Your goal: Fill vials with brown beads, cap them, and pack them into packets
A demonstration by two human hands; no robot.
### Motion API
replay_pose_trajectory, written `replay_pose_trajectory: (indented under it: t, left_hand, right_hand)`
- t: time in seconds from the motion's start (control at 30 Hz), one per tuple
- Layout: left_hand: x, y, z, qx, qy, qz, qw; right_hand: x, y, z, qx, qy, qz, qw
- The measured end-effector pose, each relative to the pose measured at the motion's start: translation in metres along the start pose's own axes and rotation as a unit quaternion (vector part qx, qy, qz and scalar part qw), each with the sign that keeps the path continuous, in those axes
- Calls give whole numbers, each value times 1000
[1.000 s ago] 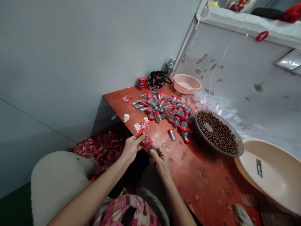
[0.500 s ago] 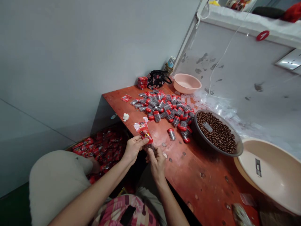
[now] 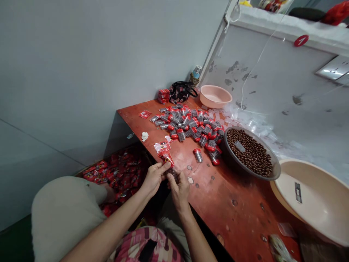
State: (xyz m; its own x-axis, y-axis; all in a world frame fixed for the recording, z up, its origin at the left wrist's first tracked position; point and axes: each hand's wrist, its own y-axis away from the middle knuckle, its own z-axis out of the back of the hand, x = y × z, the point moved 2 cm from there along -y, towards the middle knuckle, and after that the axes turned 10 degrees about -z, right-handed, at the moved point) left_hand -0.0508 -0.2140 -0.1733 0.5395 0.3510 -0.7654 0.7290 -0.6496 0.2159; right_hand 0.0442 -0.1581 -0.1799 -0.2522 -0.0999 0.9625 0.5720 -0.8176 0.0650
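Over the table's near edge, my left hand (image 3: 155, 179) pinches a red printed wrapper (image 3: 166, 157) between thumb and fingers. At the wrapper's lower end is a small clear container of dark beads (image 3: 172, 174), partly covered by my fingers. My right hand (image 3: 179, 189) is closed around that lower end, its thumb on top; its other fingertips are hidden. Beyond the hands, small red-capped containers (image 3: 191, 123) filled with dark pieces lie heaped on the red table (image 3: 207, 198). One such container (image 3: 197, 155) lies apart, nearer to my right hand.
A grey basin (image 3: 275, 171) of brown balls holds a small clear scoop-like piece (image 3: 240, 146). Larger cream basin (image 3: 313, 203) at right, pink basin (image 3: 215, 95) at back. Many red packets (image 3: 114, 178) lie below the table's left edge. Clear plastic pieces (image 3: 253, 120) line the wall.
Both hands have shifted slightly, and the left thumb has moved down the wrapper toward the container. The right hand stays at the lower end. The whole view has drifted a little left.
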Motion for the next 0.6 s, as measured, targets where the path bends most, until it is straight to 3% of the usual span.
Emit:
replay_pose_trajectory:
  t: [0.1,0.2,0.3,0.5,0.6]
  left_hand:
    - [3,2,0,15,-18,4,1000]
    - [4,6,1,67,-40,21,997]
    - [1,8,1,99,-46,34,993]
    - [-6,6,2,13,-8,0,1000]
    - [-3,8,2,1,3,9,1000]
  right_hand:
    - [-3,-1,-1,51,-90,-52,993]
    - [-5,-4,-3,122,-221,-124,960]
    - [-5,-4,-3,143,-284,-160,935]
    - [-4,8,-1,122,-300,-148,934]
    - [-5,10,0,102,-289,-133,942]
